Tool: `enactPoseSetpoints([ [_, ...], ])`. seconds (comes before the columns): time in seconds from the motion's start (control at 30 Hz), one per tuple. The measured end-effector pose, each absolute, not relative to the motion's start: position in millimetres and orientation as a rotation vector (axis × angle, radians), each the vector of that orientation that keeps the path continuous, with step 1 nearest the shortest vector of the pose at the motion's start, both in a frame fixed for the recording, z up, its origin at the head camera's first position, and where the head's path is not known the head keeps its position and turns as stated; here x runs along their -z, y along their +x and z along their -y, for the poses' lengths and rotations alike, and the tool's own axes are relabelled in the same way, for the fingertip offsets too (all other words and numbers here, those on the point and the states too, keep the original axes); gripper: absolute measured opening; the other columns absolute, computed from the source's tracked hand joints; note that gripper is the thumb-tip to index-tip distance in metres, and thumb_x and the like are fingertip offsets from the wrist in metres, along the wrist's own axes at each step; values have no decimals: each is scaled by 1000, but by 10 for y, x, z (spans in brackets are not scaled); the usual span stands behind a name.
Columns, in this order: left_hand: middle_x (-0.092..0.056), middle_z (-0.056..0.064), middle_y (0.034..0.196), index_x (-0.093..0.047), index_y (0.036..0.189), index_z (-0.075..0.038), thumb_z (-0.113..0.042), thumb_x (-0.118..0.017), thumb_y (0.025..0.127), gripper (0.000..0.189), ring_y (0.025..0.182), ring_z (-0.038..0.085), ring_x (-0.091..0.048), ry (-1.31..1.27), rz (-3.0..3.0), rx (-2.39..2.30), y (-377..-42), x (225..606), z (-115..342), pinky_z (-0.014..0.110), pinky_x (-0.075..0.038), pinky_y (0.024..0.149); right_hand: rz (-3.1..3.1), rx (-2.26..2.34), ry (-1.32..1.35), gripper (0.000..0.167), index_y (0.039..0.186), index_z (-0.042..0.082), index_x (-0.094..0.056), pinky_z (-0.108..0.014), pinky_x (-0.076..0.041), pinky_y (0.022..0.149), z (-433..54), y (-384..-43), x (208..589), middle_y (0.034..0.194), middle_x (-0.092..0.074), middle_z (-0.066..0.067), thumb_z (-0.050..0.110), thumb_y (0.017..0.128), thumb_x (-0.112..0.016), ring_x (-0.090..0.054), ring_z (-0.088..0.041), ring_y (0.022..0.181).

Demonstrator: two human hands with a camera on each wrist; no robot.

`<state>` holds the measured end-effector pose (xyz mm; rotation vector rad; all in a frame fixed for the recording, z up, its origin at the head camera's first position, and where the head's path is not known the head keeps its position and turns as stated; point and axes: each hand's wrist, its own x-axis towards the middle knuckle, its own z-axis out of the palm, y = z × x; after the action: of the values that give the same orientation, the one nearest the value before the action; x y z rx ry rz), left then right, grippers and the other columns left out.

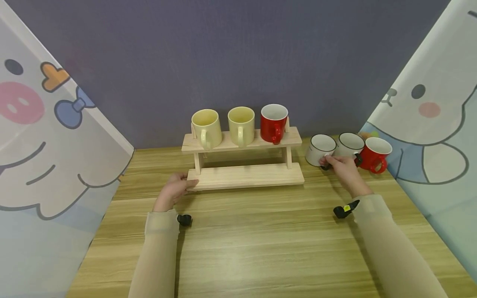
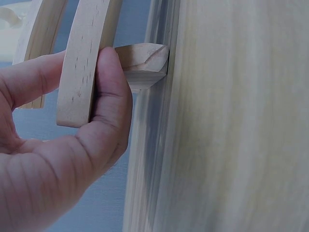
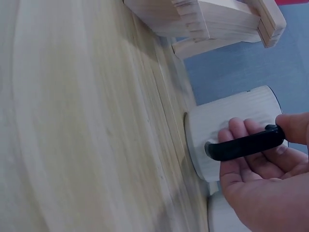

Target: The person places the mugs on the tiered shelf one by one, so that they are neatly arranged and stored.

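Observation:
A two-tier wooden rack stands against the dark back wall, with two yellow mugs and a red mug on its upper shelf. At the left end, my left hand grips the lower board, fingers beneath and thumb above. To the right of the rack is a white mug with a dark rim, upright on the table. My right hand holds its black handle, the thumb at the upper end and the fingers behind. In the right wrist view the mug's base looks in contact with the table.
Close to the held mug on its right are a second white mug with a black handle and another red mug. Cartoon-printed panels flank the wood-grain table.

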<state>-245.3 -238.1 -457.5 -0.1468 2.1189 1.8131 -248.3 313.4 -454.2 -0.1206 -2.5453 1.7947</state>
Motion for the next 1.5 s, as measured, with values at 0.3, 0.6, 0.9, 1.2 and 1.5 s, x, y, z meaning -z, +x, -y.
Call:
enactPoseSetpoints([
  [0.3,-56,26,122,-36,141,20,-6,-60,104,52,101,26,-65,-139,-2118,-1816,-2455,4584,2390,50,-49,99,2284,-2038,-159,50,129,-24,-53,-21,-48,86,-3084,-2509,4615,95,-73,7,20,107,-57,-64,-4,97],
  [0.6,-56,26,122,-35,141,21,-6,-60,103,53,99,24,-65,-143,-2105,-1825,-2456,4571,2381,50,-48,100,2145,-2156,-252,44,129,-18,-59,-27,-44,85,-3000,-2445,4610,94,-75,8,19,105,-62,-64,-5,98],
  [0.9,-57,24,120,-38,140,20,-9,-62,103,52,100,25,-64,-150,-2129,-1799,-2452,4580,2382,50,-49,99,1925,-2297,-150,29,115,-14,-71,-22,-51,87,-2930,-2355,4536,93,-76,-1,11,101,-67,-69,-10,94],
  [1.2,-58,23,120,-38,140,19,-9,-62,103,52,100,25,-65,-164,-2128,-1800,-2452,4577,2378,49,-49,98,1823,-2386,-60,29,117,-18,-67,-24,-52,90,-2867,-2198,4379,96,-75,-7,5,99,-67,-70,-15,94],
  [1.5,-59,22,118,-39,139,18,-9,-62,103,51,97,24,-67,-172,-2129,-1795,-2459,4579,2373,47,-51,95,1812,-2395,-15,28,117,-17,-67,-24,-52,90,-2732,-1996,4185,99,-74,-9,4,99,-67,-69,-16,95],
])
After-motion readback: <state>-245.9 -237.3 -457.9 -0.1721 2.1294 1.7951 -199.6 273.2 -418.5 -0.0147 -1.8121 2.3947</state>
